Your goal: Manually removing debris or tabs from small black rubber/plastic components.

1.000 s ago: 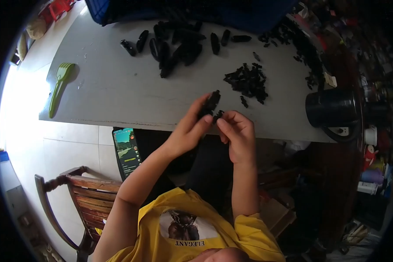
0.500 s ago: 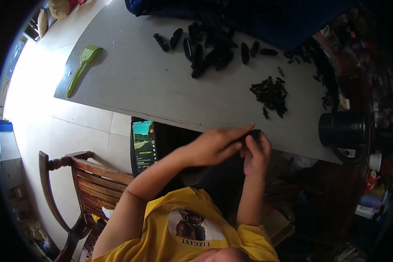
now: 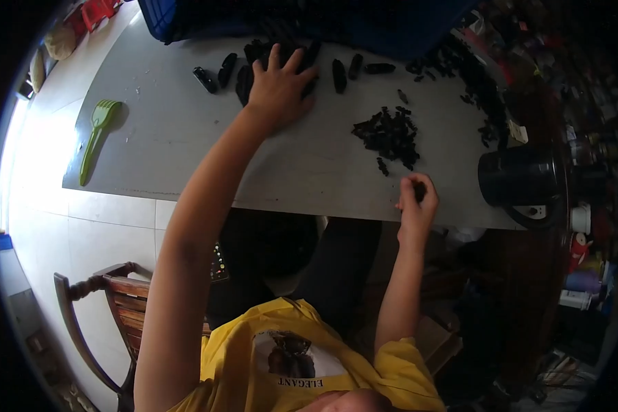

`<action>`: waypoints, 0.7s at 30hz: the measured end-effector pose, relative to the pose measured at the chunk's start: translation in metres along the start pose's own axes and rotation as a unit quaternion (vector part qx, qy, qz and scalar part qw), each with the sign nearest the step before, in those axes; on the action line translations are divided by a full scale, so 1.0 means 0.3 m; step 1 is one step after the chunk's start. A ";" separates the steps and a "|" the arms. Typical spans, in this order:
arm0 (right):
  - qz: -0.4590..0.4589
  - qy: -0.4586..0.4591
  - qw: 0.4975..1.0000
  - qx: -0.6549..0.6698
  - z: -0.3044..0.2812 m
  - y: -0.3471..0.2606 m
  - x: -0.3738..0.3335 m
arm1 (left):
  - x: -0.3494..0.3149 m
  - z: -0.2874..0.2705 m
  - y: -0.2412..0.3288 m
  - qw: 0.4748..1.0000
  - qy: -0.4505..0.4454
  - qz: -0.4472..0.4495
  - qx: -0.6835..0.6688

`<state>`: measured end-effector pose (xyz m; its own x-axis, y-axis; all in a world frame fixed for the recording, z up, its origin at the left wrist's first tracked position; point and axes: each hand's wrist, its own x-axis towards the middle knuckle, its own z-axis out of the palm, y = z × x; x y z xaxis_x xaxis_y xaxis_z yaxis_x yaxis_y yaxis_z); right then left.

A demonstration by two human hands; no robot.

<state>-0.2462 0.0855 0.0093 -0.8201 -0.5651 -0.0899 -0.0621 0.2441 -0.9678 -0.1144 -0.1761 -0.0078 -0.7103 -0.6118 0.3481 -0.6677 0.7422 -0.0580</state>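
Note:
My left hand (image 3: 279, 89) lies with spread fingers over a heap of glossy black oblong pieces (image 3: 257, 51), and it covers most of that heap. Several more oblong pieces (image 3: 339, 75) lie loose on either side of it. Just over the front edge of the grey table (image 3: 185, 151), my right hand (image 3: 417, 199) has its fingers curled round a small black piece (image 3: 419, 191). Part of that piece is hidden in the fingers. Beyond the right hand sits a pile of small black moulded parts (image 3: 389, 137).
A blue crate (image 3: 419, 34) stands along the far edge. More black bits (image 3: 470, 75) trail down the right side towards a large black mug-shaped container (image 3: 518, 176). A green toy rake (image 3: 97, 137) lies at the left. A wooden chair (image 3: 120, 295) stands at lower left.
My hands have come apart. The left has reached forward and left onto the heap, opening its fingers; the right stays near the table edge with a black piece. The view has shifted too.

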 end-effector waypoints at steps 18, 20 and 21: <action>0.028 -0.241 0.969 0.057 0.088 0.005 -0.053 | -0.350 -0.201 -0.013 0.987 0.059 0.119 -0.092; 0.064 -0.273 0.945 0.166 0.083 -0.003 -0.089 | -0.351 -0.185 0.002 0.986 0.068 0.119 -0.098; 0.064 -0.270 0.946 0.166 0.084 -0.003 -0.104 | -0.349 -0.181 0.005 0.984 0.076 0.122 -0.101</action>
<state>-0.2062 0.0831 0.0070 -0.3926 -0.8899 -0.2321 0.2742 0.1277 -0.9532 -0.0291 -0.0962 0.0064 -0.7920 -0.3717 0.4843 -0.4125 0.9106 0.0244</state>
